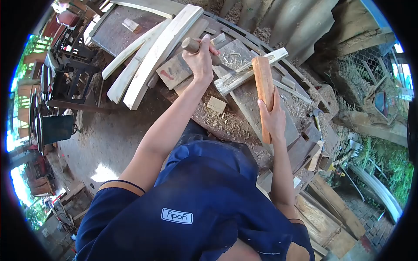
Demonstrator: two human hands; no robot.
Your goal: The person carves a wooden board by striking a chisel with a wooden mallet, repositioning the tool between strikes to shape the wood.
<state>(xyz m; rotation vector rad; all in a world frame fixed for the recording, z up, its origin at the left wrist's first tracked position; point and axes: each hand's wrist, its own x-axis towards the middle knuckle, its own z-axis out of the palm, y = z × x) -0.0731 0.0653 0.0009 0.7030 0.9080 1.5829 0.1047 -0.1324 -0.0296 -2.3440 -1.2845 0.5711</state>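
My left hand [200, 61] is closed around the round wooden handle of a chisel [226, 68]. Its metal blade slants down to the right, its tip at a pale wooden workpiece [237, 81] lying across the bench. My right hand [274, 116] grips a reddish-brown wooden bar [262, 78] near its lower half. The bar's upper end overlaps the workpiece in this view, to the right of the chisel tip. A flat board [237, 54] strewn with shavings lies behind the workpiece.
Several long, curved pale timbers [161, 58] rest at the bench's left. A small wood block [216, 105] lies among shavings before me. A hammer [316, 117] sits at the right. Corrugated sheeting [278, 24] borders the far side, and dark metal frames [69, 78] stand left.
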